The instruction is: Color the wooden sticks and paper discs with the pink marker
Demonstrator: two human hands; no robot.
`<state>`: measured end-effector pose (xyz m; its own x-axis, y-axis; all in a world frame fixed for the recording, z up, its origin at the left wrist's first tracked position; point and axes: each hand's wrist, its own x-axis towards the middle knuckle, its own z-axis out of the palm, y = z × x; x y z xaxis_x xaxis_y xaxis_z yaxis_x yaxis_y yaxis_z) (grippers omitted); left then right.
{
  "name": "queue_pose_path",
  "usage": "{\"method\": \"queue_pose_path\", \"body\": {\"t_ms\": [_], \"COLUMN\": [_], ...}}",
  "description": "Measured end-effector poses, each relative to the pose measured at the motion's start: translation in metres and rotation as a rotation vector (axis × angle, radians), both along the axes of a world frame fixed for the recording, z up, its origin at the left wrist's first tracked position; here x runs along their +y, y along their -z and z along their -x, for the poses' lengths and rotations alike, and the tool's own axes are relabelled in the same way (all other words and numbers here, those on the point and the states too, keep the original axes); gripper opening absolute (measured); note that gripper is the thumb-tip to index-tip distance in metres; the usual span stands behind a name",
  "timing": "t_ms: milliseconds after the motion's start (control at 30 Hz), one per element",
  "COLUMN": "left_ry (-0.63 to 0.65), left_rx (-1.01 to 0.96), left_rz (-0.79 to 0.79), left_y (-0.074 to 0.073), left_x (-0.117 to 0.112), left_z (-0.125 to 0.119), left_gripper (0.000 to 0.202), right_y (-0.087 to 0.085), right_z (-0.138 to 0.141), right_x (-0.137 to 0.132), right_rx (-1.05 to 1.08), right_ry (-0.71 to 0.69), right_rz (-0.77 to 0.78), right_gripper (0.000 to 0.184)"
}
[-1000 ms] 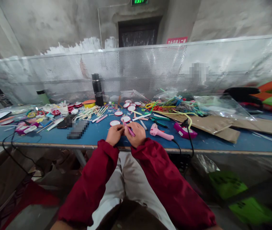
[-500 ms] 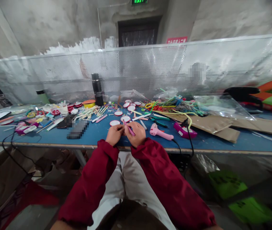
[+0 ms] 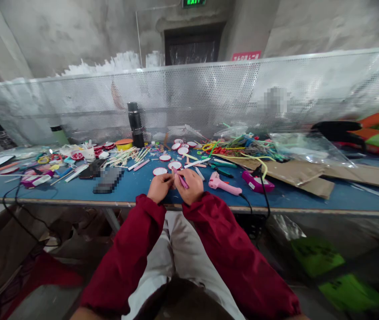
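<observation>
Close together over the front edge of the blue table (image 3: 136, 189), both hands meet fingertip to fingertip. My right hand (image 3: 194, 186) is closed around a slim pink-purple pen-like tool (image 3: 183, 182), slanted between thumb and fingers. Opposite it, my left hand (image 3: 159, 188) is pinched; whatever sits in its fingertips is too small to make out. White discs with red rims lie just beyond the hands, among them a near disc (image 3: 159, 171) and another disc (image 3: 175, 165). Right of my right hand rests a pink corded tool shaped like a glue gun (image 3: 224, 184).
A purple device (image 3: 258, 182), dark green pliers (image 3: 222, 170) and cardboard (image 3: 296, 173) lie to the right. Tangled coloured cords (image 3: 243, 147) are piled behind. On the left are a dark phone (image 3: 104, 183) and thin sticks (image 3: 122, 156). A black bottle (image 3: 136, 126) stands before the perforated screen (image 3: 203, 98).
Hardly anything differs. Both hands keep the same place and hold, and the things on the table lie as before.
</observation>
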<state>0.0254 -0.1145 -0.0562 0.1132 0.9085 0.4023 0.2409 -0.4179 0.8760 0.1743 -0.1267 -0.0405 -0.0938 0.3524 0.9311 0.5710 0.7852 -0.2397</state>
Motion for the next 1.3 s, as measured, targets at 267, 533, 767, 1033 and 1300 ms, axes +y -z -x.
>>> {"method": "queue_pose_path", "body": {"t_ms": [267, 533, 767, 1033, 1300], "left_ry": [-0.027, -0.014, 0.009, 0.000, -0.006], "left_rx": [0.050, -0.022, -0.075, -0.064, -0.074], "left_rz": [-0.017, -0.009, 0.007, -0.004, -0.017], "left_y": [-0.0046, -0.0045, -0.0012, -0.0022, -0.0025], "left_x": [-0.0033, -0.0032, -0.0001, -0.0017, -0.0020], "left_z": [-0.0001, -0.0014, -0.0012, -0.0016, -0.0017], "left_gripper": [0.024, 0.027, 0.025, 0.024, 0.027], "right_y": [-0.0013, 0.0005, 0.0014, 0.0009, 0.0013], "right_z": [-0.0004, -0.0002, -0.0002, -0.0004, -0.0003], "right_x": [-0.0006, 0.0011, 0.0020, 0.0011, 0.0009], "right_rx": [0.002, 0.007, 0.019, 0.000, -0.012], "right_ry": [0.016, 0.033, -0.007, 0.010, 0.021], "right_rz": [-0.010, -0.018, -0.037, -0.035, -0.038], "right_gripper": [0.009, 0.009, 0.006, 0.007, 0.008]}}
